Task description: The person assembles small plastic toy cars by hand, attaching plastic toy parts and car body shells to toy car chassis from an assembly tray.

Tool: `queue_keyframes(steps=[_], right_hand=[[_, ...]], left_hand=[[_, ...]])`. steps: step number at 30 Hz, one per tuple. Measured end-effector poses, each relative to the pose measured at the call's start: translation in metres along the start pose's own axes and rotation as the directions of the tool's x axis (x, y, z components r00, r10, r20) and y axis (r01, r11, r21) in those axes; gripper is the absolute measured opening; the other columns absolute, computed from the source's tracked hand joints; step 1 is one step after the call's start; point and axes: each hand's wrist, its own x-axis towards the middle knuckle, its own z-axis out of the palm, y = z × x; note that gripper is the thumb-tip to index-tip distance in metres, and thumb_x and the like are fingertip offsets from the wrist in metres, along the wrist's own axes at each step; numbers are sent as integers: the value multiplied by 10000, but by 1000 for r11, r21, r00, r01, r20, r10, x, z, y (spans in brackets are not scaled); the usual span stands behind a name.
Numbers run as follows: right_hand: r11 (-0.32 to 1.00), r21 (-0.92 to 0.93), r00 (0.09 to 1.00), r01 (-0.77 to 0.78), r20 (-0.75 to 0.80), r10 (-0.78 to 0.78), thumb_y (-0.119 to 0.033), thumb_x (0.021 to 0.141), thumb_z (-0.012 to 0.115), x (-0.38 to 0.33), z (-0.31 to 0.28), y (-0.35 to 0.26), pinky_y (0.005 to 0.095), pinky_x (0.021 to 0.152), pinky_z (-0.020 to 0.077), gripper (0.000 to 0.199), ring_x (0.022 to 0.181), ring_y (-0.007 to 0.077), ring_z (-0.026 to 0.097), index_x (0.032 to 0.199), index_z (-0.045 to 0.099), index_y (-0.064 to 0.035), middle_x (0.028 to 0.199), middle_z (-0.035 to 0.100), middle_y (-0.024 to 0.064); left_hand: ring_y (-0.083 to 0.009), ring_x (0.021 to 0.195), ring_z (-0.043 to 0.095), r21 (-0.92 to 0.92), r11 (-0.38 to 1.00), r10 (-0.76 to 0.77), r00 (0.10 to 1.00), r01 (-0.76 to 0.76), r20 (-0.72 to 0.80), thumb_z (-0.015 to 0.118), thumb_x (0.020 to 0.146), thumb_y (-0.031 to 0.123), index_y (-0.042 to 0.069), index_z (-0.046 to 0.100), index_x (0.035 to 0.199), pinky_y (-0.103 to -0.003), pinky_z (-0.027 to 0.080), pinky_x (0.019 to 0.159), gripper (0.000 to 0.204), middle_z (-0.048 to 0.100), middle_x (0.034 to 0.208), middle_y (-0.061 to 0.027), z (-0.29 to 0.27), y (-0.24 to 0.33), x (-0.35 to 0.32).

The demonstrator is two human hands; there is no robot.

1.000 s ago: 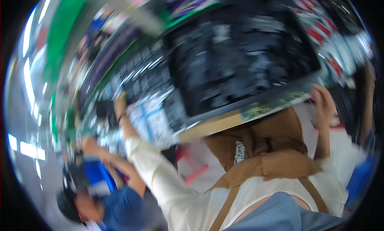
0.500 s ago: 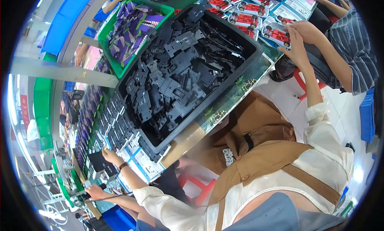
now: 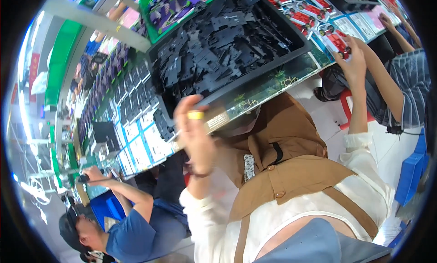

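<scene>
My right hand is at the right, over the table edge, with its fingers closed on a red toy car chassis with dark wheels. Beside it on the table lie several more red chassis on white pieces. My left hand is raised in front of the near left corner of a black bin and is smeared by motion. A yellow band sits on one of its fingers. Whether it holds anything cannot be made out. Flat black plastic parts are heaped in the bin.
Behind the bin stands a green crate of purple parts. Rows of black parts lie left of it on white-and-blue sheets. A person in blue works at lower left, another in a striped shirt at right.
My left hand has come back from the far left of the table toward my body. My right hand has the red chassis tilted between its fingers. The whole view has shifted.
</scene>
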Motion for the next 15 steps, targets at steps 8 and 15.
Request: queue_keyframes(steps=[8,15], right_hand=[[736,570,846,365,127,-518,-134,597,738,-32,-33,-158,346,764,453,595,854,286,559,1145,529,-38,954,573,114],[559,564,652,608,48,-757,-291,707,696,-11,18,-200,368,883,424,488,1042,311,491,1116,553,-67,1108,545,126]], left_hand=[[-234,1288,297,-811,457,-86,925,366,370,412,927,431,144,86,1433,-397,280,1032,667,250,1421,-96,102,-28,-47],[-292,1143,472,-847,481,-240,963,226,121,370,939,386,61,347,1304,-450,392,961,489,470,1255,-109,54,-33,-45]])
